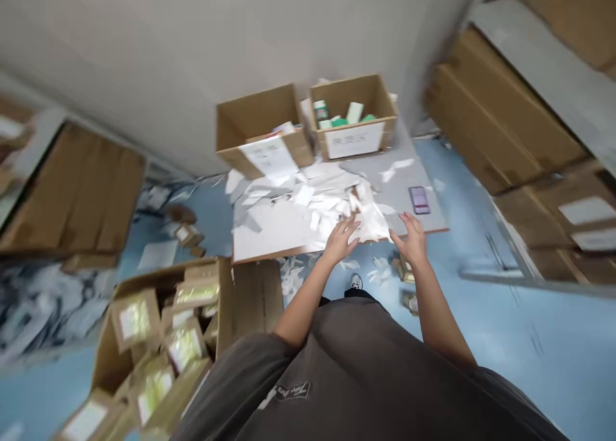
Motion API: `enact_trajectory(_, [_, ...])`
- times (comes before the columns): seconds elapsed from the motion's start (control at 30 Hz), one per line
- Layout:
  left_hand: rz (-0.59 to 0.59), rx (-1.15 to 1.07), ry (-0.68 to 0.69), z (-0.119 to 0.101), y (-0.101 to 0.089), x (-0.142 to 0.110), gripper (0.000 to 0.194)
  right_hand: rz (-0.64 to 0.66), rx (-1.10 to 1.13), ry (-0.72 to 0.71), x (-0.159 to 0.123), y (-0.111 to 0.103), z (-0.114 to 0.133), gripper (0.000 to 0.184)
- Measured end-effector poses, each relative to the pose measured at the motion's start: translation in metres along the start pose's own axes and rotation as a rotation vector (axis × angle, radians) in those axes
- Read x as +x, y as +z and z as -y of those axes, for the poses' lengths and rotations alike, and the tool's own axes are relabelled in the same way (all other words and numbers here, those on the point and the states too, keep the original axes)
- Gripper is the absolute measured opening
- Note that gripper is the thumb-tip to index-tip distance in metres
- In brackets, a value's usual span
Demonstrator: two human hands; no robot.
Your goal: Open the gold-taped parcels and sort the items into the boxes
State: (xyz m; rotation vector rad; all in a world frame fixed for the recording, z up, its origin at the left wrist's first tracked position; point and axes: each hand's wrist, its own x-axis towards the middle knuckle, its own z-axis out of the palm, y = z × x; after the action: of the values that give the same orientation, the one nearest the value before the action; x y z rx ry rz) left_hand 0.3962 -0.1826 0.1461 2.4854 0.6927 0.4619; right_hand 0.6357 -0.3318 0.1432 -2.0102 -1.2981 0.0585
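I stand over a low grey table strewn with white paper scraps. My left hand reaches to the table's front edge, its fingers spread and touching a crumpled clear plastic bag. My right hand hovers at the front edge just right of the bag, fingers apart and holding nothing. A purple phone lies flat on the table just beyond my right hand. The picture is blurred by motion.
Two open cardboard boxes stand at the table's far side, the left one with a paper sheet, the right one with green and white packs. A carton of small boxes sits at lower left. Stacked cartons fill shelves on the right. Paper scraps litter the blue floor.
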Motion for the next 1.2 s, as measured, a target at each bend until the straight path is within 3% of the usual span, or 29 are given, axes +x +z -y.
enact_trajectory(0.13, [-0.212, 0.095, -0.281, 0.047, -0.070, -0.088, 0.057, 0.182, 0.101, -0.257, 0.043, 0.069, 0.085, 0.060])
enact_trajectory(0.3, [-0.445, 0.164, -0.620, 0.085, -0.136, -0.235, 0.060, 0.423, 0.191, -0.552, 0.034, 0.155, 0.223, 0.064])
enact_trajectory(0.4, [-0.554, 0.184, -0.780, 0.095, -0.163, -0.329, 0.062, 0.529, 0.242, -0.708, -0.001, 0.208, 0.312, 0.066])
enact_trajectory(0.53, [-0.674, 0.232, -0.975, 0.095, -0.190, -0.455, 0.064, 0.683, 0.308, -0.911, -0.074, 0.271, 0.428, 0.068])
enact_trajectory(0.63, [-0.742, 0.276, -1.123, 0.087, -0.202, -0.549, 0.066, 0.830, 0.357, -1.058, -0.140, 0.308, 0.508, 0.070])
enact_trajectory(0.73, [-0.798, 0.281, -1.318, 0.076, -0.202, -0.638, 0.074, 0.987, 0.374, -1.191, -0.203, 0.334, 0.573, 0.074])
enact_trajectory(0.83, [-0.782, 0.201, -1.500, 0.072, -0.188, -0.706, 0.094, 1.140, 0.354, -1.300, -0.253, 0.356, 0.615, 0.081])
enact_trajectory(0.9, [-0.709, 0.094, -1.567, 0.077, -0.171, -0.731, 0.111, 1.253, 0.306, -1.358, -0.278, 0.373, 0.630, 0.089])
enact_trajectory(1.0, [-0.624, -0.046, -1.601, 0.091, -0.146, -0.739, 0.125, 1.443, 0.170, -1.417, -0.307, 0.405, 0.634, 0.101])
enact_trajectory(1.1, [-0.662, -0.033, -1.633, 0.100, -0.132, -0.732, 0.114, 1.650, 0.001, -1.428, -0.329, 0.437, 0.626, 0.111])
enact_trajectory(1.2, [-0.728, -0.045, -1.619, 0.095, -0.132, -0.730, 0.097, 1.821, -0.114, -1.413, -0.345, 0.463, 0.617, 0.123])
